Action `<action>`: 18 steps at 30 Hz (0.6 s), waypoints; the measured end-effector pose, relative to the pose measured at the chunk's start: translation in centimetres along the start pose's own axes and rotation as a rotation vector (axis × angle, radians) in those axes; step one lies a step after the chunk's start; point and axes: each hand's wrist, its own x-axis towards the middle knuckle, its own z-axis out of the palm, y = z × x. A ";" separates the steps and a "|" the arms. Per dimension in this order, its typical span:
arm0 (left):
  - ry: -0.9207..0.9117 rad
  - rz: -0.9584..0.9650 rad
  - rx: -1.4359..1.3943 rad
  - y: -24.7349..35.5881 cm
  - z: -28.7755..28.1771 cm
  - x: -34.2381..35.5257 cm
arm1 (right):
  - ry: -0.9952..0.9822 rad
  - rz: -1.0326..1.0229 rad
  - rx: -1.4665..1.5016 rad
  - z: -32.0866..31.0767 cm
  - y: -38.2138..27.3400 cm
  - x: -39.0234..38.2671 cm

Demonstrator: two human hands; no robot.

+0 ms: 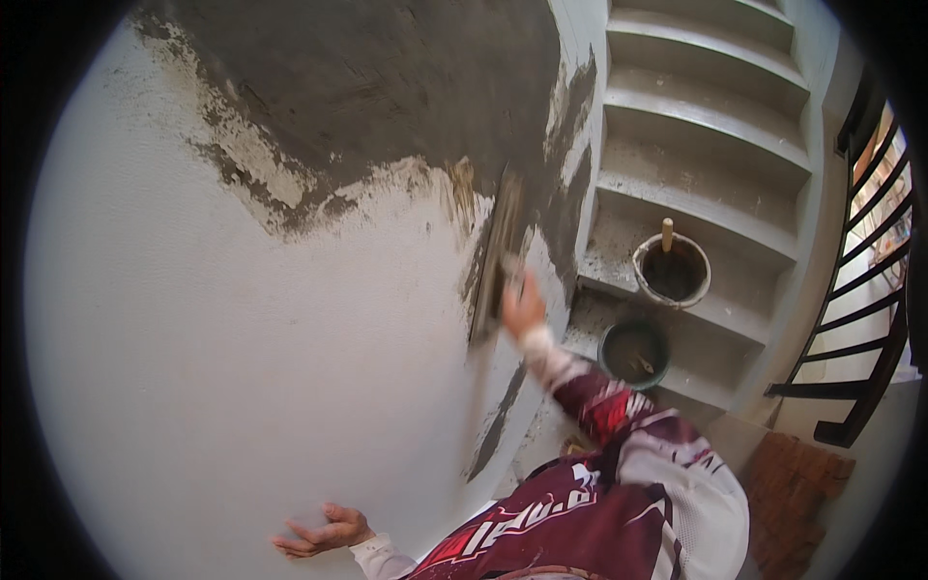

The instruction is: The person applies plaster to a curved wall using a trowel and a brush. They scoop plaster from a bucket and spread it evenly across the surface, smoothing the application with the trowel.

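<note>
My right hand is closed around the handle of a long plastering trowel, slightly blurred by motion. The trowel's narrow blade stands nearly upright against the wall, at the ragged lower edge of a dark grey plaster coat. Below and left of that coat, the white wall shows bare, with a patchy, flaking border between the two. Low on the wall, my left hand has its fingers spread, seemingly resting on the white surface, and it holds nothing.
To the right, a flight of grey steps rises along the wall. A pale-rimmed bucket with a wooden-handled tool in it and a dark green bucket stand on the lower steps. A black railing borders the far right, above a reddish-brown surface.
</note>
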 end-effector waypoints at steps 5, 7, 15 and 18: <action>-0.022 0.017 0.008 -0.3 0.1 -0.1 | -0.057 0.122 0.165 -2.4 -6.7 9.1; -0.035 0.009 0.026 0.0 -0.2 -0.3 | -0.037 -0.183 0.007 -0.3 -4.0 2.9; -0.032 -0.005 0.033 0.0 -0.3 -0.1 | -0.242 0.293 0.023 -2.7 -11.0 8.2; -0.033 0.006 0.026 -0.5 -0.1 -0.4 | -0.023 -0.083 0.008 -0.8 -3.6 0.1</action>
